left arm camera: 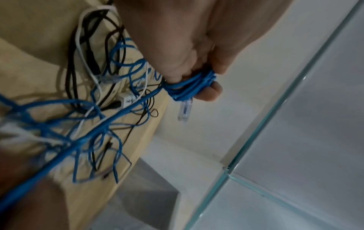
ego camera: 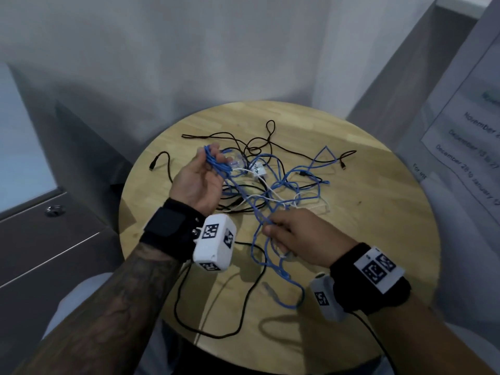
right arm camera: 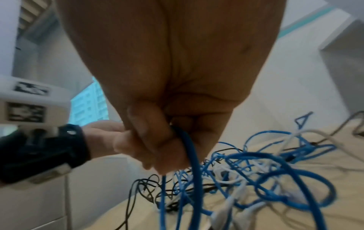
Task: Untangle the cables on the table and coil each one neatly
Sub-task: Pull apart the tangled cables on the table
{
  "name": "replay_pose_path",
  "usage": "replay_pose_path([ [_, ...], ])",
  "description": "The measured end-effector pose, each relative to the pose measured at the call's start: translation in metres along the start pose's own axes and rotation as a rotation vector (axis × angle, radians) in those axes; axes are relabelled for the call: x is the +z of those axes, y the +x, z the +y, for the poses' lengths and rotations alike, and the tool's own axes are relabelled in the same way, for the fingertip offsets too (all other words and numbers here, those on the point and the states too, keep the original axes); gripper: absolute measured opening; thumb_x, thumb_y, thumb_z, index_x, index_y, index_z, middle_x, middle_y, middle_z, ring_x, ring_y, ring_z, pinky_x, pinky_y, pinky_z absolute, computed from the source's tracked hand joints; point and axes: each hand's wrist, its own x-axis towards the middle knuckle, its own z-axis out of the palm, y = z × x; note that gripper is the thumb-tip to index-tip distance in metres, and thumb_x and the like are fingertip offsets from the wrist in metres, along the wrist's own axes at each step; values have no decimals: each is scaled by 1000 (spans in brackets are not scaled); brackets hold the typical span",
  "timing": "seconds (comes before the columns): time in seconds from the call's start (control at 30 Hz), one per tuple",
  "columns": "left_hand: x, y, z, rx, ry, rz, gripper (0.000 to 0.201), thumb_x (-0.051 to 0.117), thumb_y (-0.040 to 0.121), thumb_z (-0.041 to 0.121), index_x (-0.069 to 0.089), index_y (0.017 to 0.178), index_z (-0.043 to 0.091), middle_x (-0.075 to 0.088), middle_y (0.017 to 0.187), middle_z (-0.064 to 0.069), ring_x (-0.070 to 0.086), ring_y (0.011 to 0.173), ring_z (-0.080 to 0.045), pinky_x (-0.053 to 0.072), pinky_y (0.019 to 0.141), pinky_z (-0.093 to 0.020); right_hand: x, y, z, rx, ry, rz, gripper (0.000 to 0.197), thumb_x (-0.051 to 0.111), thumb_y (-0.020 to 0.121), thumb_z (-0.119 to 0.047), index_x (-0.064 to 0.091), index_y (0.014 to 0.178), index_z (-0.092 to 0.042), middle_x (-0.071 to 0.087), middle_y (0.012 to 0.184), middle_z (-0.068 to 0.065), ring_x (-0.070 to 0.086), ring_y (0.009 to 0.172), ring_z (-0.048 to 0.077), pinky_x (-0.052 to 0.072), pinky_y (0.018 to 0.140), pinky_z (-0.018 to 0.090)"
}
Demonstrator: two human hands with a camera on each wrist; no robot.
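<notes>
A tangle of blue, black and white cables lies on the round wooden table [ego camera: 365, 226]. My left hand [ego camera: 198, 180] is raised palm-up, its fingers curled round a small bundle of loops of the blue cable [ego camera: 213, 162] [left arm camera: 193, 85]; a clear plug [left arm camera: 184, 111] hangs from the bundle. My right hand [ego camera: 295, 236] [right arm camera: 157, 140] pinches the same blue cable [right arm camera: 193, 163] lower down, near the table's front. The strand runs taut between both hands. A white cable [ego camera: 270, 194] and black cables [ego camera: 243, 147] weave through the pile.
A white adapter with a label [ego camera: 258, 169] sits in the tangle. A black cable [ego camera: 243, 301] loops over the table's front edge. Grey cabinets [ego camera: 40, 239] stand at left, and a wall with a printed notice [ego camera: 465, 147] at right.
</notes>
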Motion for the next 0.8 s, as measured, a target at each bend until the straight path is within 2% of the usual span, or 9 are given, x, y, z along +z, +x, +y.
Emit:
replay_pose_path([
  [0.1, -9, 5, -6, 195, 302, 41, 28, 37, 106, 17, 60, 99, 3, 59, 79, -3, 58, 71, -17, 52, 81, -35, -1, -9, -18, -108, 32, 23, 34, 56, 102, -29, 54, 69, -29, 57, 57, -5, 53, 48, 1, 50, 63, 34],
  [0.2, -5, -2, -14, 324, 855, 6, 25, 45, 103, 16, 67, 98, 4, 66, 81, -4, 62, 77, -21, 56, 80, -43, -16, -18, -22, -171, 274, 230, 31, 64, 99, -24, 63, 69, -17, 52, 57, 6, 46, 50, 7, 44, 52, 32],
  [0.27, 4, -14, -21, 250, 1092, -137, 25, 45, 103, 15, 67, 99, 2, 66, 81, -4, 64, 77, -17, 56, 80, -39, -30, -22, -22, -190, 427, 364, 28, 65, 96, -27, 69, 70, -20, 56, 60, 17, 46, 50, 17, 41, 48, 36],
  [0.33, 15, -29, -30, 86, 1169, -315, 27, 41, 104, 12, 64, 99, -1, 63, 81, -5, 61, 73, -10, 53, 75, -30, -38, -22, -20, -210, 450, 484, 24, 65, 95, -28, 72, 73, -22, 54, 55, 7, 44, 50, 13, 37, 50, 28],
  [0.43, 26, -48, -42, -115, 1176, -482, 38, 37, 105, 25, 64, 96, 0, 59, 77, -7, 57, 68, -12, 48, 67, -23, -45, -17, -8, -189, 339, 623, 21, 64, 98, -19, 73, 79, -20, 65, 65, -2, 57, 60, 17, 45, 57, 29],
  [0.5, 29, -53, -45, -137, 1143, -525, 37, 38, 106, 29, 64, 90, 7, 55, 71, -3, 52, 63, -14, 44, 63, -23, -50, -13, 2, -159, 291, 684, 16, 65, 98, -17, 74, 84, -20, 73, 79, -3, 65, 72, 8, 49, 67, 22],
  [0.6, 30, -51, -45, -168, 888, -450, 40, 38, 104, 31, 60, 80, 8, 44, 59, 0, 40, 56, -16, 45, 67, -28, -53, -9, 14, -100, 283, 696, 11, 67, 97, -19, 76, 90, -20, 73, 82, -14, 64, 74, -2, 47, 70, 14],
  [0.67, 31, -48, -43, -230, 676, -382, 41, 36, 105, 29, 57, 77, 7, 38, 56, 2, 35, 53, -14, 48, 67, -29, -48, -6, 18, -66, 280, 653, 13, 67, 97, -21, 78, 91, -16, 68, 70, -20, 59, 66, -4, 43, 65, 12],
  [0.8, 33, -46, -36, -328, 416, -302, 43, 34, 104, 33, 52, 70, 13, 33, 52, 5, 31, 48, -10, 47, 62, -25, -26, 1, 13, -58, 322, 456, 19, 59, 102, -21, 76, 98, -16, 61, 67, -5, 54, 63, 5, 43, 63, 24],
])
